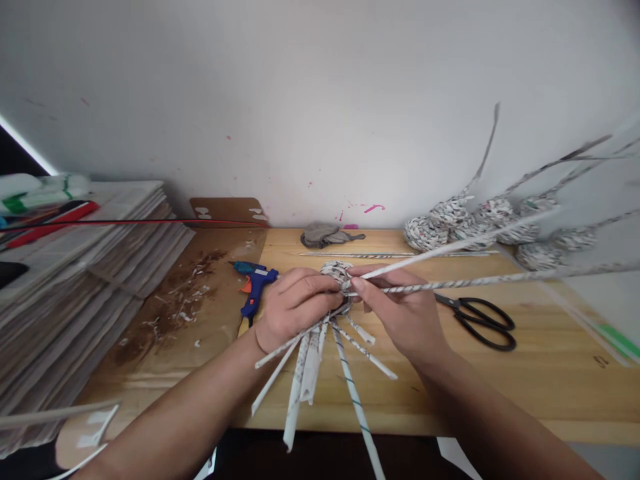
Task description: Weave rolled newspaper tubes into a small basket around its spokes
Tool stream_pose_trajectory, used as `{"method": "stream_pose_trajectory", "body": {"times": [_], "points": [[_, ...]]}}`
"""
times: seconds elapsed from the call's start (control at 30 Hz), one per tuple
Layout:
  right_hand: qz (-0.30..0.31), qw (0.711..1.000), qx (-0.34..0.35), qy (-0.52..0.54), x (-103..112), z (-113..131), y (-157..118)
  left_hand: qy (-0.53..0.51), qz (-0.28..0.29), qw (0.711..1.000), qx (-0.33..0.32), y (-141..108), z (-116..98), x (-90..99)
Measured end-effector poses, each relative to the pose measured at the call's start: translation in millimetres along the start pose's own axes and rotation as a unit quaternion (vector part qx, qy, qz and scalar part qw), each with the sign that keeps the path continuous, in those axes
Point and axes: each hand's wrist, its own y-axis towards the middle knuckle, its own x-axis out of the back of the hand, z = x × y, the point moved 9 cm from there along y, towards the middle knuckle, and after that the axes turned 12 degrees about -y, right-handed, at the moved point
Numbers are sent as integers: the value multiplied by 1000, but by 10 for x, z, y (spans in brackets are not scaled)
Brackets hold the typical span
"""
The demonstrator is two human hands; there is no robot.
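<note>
A small woven piece of rolled newspaper (pixel 336 269) sits between my hands above the wooden table. My left hand (pixel 299 303) wraps its fingers over the left side of the weave. With thumb and fingers pinched at its right side, my right hand (pixel 400 303) grips rolled paper strips: a plain white strip (pixel 450 250) and a printed strip (pixel 460 283) run out to the right from there. Several paper tubes (pixel 345 363) fan out below the weave toward the table's front edge. The far side of the weave is partly hidden by my fingers.
A blue glue gun (pixel 258 288) lies left of my hands, black-handled scissors (pixel 483 323) on the right. Finished woven balls (pixel 465 223) with long tails stand at the back right. Stacked newspapers (pixel 125 260) fill the left; a grey cloth (pixel 325 235) lies by the wall.
</note>
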Motion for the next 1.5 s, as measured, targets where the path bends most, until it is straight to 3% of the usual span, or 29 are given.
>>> {"method": "stream_pose_trajectory", "body": {"times": [0.33, 0.7, 1.03, 1.3, 1.4, 1.5], "points": [[-67, 997, -13, -25, 78, -22, -52, 9, -6, 1000, 8, 19, -20, -33], [-25, 998, 55, -21, 4, 39, -17, -46, -28, 998, 34, -22, 108, -19], [28, 989, 116, -88, -57, 112, -36, -53, -25, 996, 64, -17, 178, -16], [-33, 992, 79, -92, 41, 36, -10, -125, -19, 983, 132, -99, 363, -125], [-16, 999, 41, -31, 5, -39, 32, -146, -3, 979, 143, -47, 340, -167], [9, 998, 61, -11, -43, -3, 48, -147, -3, 972, 184, -16, 385, -167]]}}
